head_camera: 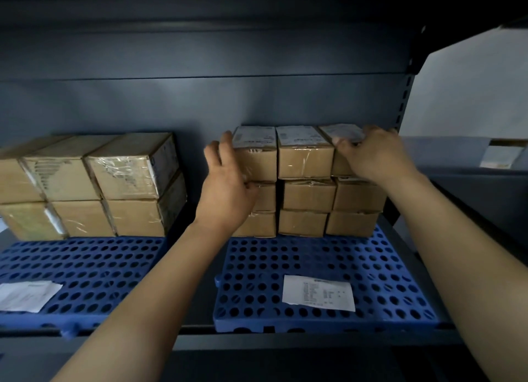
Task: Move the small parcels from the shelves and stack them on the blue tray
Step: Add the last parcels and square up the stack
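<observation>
At far left, a block of larger brown cardboard boxes [94, 184], taped with glossy clear film, sits 2 high at the back of a blue perforated plastic tray [85, 264]; a white printed slip [27, 294] lies flat on that tray's front corner. Across a dark gap on the grey metal shelf [314, 340], a 2nd blue tray [394, 270], same round-hole grid, carries the small parcels [307, 181]: square-edged cardboard cubes, 3 across and 3 high, top row with white labels. The left hand [225, 190] lies flat and spread against the stack's left face, fingers loose, nothing gripped. Another white slip [318, 293] lies on this tray's front. The right hand [377, 155] curls over the top-right parcel [343, 135], fingers pinching its labelled upper edge.
</observation>
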A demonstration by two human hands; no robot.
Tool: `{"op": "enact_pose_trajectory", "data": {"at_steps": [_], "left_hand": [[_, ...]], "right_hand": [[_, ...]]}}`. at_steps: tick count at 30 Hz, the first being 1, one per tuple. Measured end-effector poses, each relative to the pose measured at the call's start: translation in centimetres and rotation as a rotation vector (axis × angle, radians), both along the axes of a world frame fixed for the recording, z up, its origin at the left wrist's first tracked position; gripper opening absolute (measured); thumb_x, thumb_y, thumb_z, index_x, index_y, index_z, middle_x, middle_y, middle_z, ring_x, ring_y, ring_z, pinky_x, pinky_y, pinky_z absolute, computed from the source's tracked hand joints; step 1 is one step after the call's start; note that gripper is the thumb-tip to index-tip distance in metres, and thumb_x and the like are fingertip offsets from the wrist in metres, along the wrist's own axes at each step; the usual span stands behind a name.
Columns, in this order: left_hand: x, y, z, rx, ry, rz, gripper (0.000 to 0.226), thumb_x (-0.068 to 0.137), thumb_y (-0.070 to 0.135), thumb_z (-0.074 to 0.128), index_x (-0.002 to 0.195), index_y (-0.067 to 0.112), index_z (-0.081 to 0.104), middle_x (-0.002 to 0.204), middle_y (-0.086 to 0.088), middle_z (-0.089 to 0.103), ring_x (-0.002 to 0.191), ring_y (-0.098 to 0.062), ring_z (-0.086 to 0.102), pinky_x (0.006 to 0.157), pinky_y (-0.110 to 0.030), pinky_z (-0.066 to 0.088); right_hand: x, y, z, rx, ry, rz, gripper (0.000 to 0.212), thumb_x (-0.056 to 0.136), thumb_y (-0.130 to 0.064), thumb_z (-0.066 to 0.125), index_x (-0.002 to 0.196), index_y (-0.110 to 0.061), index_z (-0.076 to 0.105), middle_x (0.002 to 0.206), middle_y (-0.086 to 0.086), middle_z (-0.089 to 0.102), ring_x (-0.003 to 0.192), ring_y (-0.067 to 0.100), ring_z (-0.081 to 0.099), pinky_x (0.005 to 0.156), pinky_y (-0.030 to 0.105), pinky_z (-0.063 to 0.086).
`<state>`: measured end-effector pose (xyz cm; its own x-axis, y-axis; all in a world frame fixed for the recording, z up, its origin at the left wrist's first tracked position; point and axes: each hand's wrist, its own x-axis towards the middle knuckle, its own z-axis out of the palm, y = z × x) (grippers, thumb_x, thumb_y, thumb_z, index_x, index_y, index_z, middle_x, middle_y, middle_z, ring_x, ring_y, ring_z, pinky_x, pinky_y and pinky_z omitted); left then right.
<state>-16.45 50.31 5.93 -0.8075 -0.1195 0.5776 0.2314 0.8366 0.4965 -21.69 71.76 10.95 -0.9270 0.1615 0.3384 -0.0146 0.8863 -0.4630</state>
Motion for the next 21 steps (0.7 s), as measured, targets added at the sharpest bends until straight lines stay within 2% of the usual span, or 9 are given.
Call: {"op": "enact_pose_trajectory", "data": {"at_steps": [3, 5, 9, 13, 16, 21], "left_hand": [[-0.3, -0.4, -0.05, 0.127, -0.064, 0.002, 0.083, 0.081, 0.01, 0.063, 0.145, 0.011, 0.011, 0.144, -0.011, 0.025, 0.105, -0.026, 0.053, 0.074, -0.023, 0.041], [-0.38, -0.57, -0.03, 0.184, -0.095, -0.01, 0.086, 0.08, 0.012, 0.063, 0.146, 0.016, 0.008, 0.144, -0.01, 0.027, 0.113, -0.029, 0.05, 0.083, -0.031, 0.046], [-0.38, -0.64, 0.03, 0.258, -0.167, -0.047, 0.098, 0.08, 0.012, 0.064, 0.146, 0.03, -0.006, 0.15, -0.01, 0.021, 0.108, -0.032, 0.055, 0.081, -0.038, 0.05], [-0.65, -0.3, -0.1, 0.243, -0.147, -0.064, 0.102, 0.08, 0.007, 0.064, 0.145, 0.031, -0.01, 0.151, -0.007, 0.017, 0.105, -0.029, 0.057, 0.079, -0.036, 0.051], [-0.9, -0.36, -0.1, 0.229, -0.144, -0.046, 0.096, 0.08, 0.01, 0.065, 0.146, 0.029, -0.003, 0.15, -0.005, 0.02, 0.112, -0.03, 0.052, 0.082, -0.035, 0.048], [-1.1, -0.21, 0.49, 0.249, -0.147, -0.052, 0.082, 0.078, 0.016, 0.066, 0.142, 0.023, 0.014, 0.141, -0.005, 0.028, 0.111, -0.026, 0.048, 0.08, -0.03, 0.042]], "right_hand": [[-0.19, -0.07, -0.04, -0.01, 0.022, 0.02, 0.071, 0.092, -0.058, 0.041, 0.14, -0.006, 0.038, 0.141, 0.018, 0.042, 0.125, 0.034, 0.043, 0.096, 0.035, 0.04], [-0.35, -0.04, -0.03, -0.025, 0.021, 0.011, 0.071, 0.093, -0.058, 0.04, 0.141, -0.005, 0.036, 0.142, 0.019, 0.04, 0.126, 0.035, 0.043, 0.096, 0.036, 0.04], [-0.71, 0.09, -0.26, -0.036, -0.004, 0.0, 0.073, 0.093, -0.059, 0.036, 0.139, -0.002, 0.036, 0.139, 0.024, 0.043, 0.125, 0.036, 0.043, 0.093, 0.037, 0.041], [-0.82, -0.1, -0.23, -0.031, -0.027, 0.022, 0.075, 0.092, -0.061, 0.036, 0.14, -0.003, 0.036, 0.141, 0.022, 0.043, 0.126, 0.035, 0.043, 0.093, 0.036, 0.041], [-0.85, 0.08, -0.13, -0.055, -0.039, 0.023, 0.079, 0.09, -0.063, 0.039, 0.143, -0.005, 0.032, 0.143, 0.021, 0.04, 0.125, 0.035, 0.044, 0.095, 0.036, 0.041], [-0.47, 0.45, -0.1, -0.095, -0.025, 0.016, 0.081, 0.092, -0.062, 0.037, 0.146, -0.004, 0.025, 0.146, 0.02, 0.036, 0.131, 0.035, 0.039, 0.1, 0.037, 0.037]]}}
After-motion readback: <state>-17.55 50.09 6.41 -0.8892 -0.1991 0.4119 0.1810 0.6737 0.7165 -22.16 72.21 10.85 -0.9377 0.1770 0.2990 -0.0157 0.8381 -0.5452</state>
